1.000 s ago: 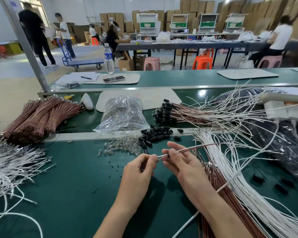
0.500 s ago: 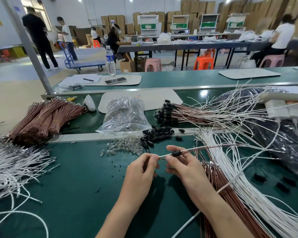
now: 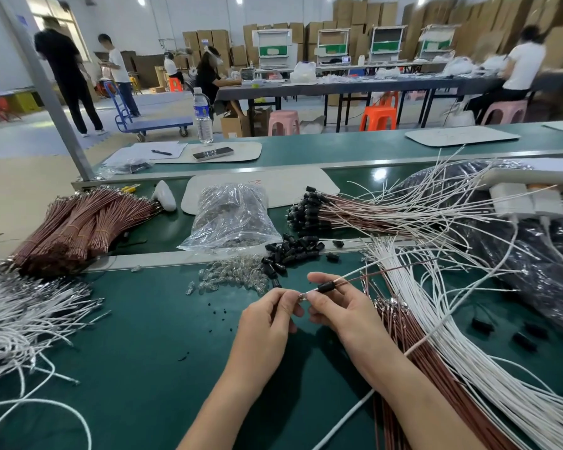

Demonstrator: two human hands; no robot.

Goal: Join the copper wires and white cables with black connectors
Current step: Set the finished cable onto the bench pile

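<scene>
Left hand [image 3: 267, 319], right hand [image 3: 342, 310] pinch one wire pair [image 3: 355, 279], connector [image 3: 326, 287] on; finished bunch [image 3: 309, 212] at one o'clock, many cables [image 3: 452, 336] unjoined at three.

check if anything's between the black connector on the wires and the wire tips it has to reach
Nothing visible does. The black connector is threaded on the held wires, with only a short bare stretch to the wire tips. The left hand pinches those tips; the right hand grips the wires at the connector.
</scene>
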